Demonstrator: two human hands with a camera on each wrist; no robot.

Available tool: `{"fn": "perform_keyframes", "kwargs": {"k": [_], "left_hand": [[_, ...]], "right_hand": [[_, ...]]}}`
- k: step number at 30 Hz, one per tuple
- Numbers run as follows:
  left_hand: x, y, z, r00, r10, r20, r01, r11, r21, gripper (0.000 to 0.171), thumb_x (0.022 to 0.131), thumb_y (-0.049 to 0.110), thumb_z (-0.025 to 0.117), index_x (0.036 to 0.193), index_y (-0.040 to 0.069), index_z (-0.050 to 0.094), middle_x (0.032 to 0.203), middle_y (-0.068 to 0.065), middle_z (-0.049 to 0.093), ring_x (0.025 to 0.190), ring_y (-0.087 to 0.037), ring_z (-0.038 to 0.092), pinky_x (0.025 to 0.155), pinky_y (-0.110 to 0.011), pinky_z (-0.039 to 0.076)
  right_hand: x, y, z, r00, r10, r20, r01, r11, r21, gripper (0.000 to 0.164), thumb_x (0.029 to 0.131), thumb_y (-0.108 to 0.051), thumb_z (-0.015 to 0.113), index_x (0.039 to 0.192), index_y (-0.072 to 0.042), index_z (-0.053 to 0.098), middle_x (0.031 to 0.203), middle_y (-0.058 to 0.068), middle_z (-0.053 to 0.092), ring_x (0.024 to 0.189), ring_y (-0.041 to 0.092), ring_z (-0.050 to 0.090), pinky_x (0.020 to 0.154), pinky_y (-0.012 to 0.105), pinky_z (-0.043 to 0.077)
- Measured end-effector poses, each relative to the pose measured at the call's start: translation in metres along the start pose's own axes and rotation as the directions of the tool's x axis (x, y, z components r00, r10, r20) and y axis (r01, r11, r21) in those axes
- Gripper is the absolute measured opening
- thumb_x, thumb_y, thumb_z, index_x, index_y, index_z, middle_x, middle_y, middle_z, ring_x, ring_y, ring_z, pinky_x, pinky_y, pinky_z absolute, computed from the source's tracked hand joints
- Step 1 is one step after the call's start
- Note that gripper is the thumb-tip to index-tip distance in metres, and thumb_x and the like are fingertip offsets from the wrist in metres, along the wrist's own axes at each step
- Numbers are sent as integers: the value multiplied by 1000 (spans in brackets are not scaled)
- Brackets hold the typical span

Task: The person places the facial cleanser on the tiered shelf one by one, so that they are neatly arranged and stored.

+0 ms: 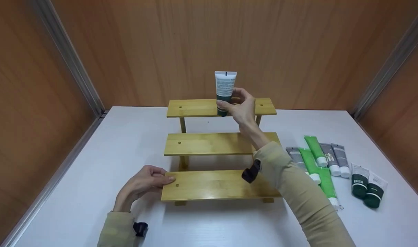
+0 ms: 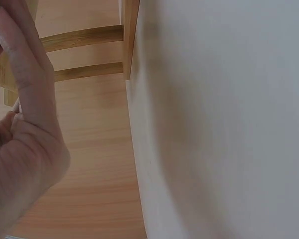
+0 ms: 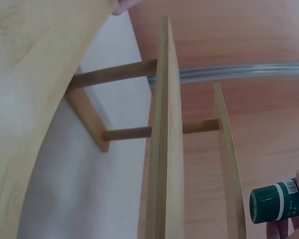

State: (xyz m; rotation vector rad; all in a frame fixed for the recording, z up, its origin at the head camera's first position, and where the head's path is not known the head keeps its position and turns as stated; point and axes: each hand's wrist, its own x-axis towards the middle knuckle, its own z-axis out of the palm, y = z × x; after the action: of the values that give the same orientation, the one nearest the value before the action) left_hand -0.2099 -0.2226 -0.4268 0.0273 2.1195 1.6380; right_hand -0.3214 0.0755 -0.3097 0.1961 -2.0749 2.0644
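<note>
A three-tier wooden stand (image 1: 209,144) is in the middle of the white table. My right hand (image 1: 242,109) holds a white-and-dark-green squeeze tube (image 1: 225,84) upright, its green cap end down, overlapping the top shelf (image 1: 192,108) in the head view. In the right wrist view the green cap end (image 3: 266,204) shows beyond the top shelf's edge. At the front, my left hand (image 1: 143,183) grips the left end of the bottom shelf (image 1: 216,185), thumb on its upper face and the other fingers partly hidden below.
Right of the stand lie several green tubes (image 1: 312,147), several grey tubes (image 1: 340,157) and two white-and-dark-green tubes (image 1: 360,181). The right forearm partly covers the pile. Wooden panels (image 1: 209,44) wall the table at the back and both sides.
</note>
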Motion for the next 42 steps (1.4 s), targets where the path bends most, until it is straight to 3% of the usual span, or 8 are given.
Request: {"fn": "perform_keyframes", "kwargs": {"k": [7, 20, 42], "left_hand": [[-2, 1, 2, 1000, 1, -4, -1, 1000, 7, 27, 86, 27, 80, 94, 4, 68, 79, 3, 76, 72, -9, 70, 67, -24, 58], [-4, 2, 6, 999, 35, 19, -35, 999, 2, 26, 87, 25, 79, 94, 4, 68, 78, 4, 75, 73, -9, 70, 67, -24, 58], [-6, 3, 7, 1000, 23, 21, -23, 1000, 1, 25, 87, 26, 80, 93, 5, 68, 77, 4, 76, 72, -9, 71, 67, -25, 59]], "right_hand": [[7, 5, 24, 1000, -10, -13, 10, 1000, 7, 46, 82, -6, 83, 123, -5, 61, 123, 14, 65, 107, 22, 63, 96, 39, 55], [12, 9, 47, 999, -44, -3, 45, 999, 15, 44, 85, -7, 80, 124, -5, 60, 123, 13, 63, 109, 22, 60, 103, 39, 49], [16, 13, 68, 996, -82, -32, 82, 997, 3, 45, 85, -9, 81, 125, -5, 60, 124, 13, 63, 108, 22, 60, 102, 37, 49]]}}
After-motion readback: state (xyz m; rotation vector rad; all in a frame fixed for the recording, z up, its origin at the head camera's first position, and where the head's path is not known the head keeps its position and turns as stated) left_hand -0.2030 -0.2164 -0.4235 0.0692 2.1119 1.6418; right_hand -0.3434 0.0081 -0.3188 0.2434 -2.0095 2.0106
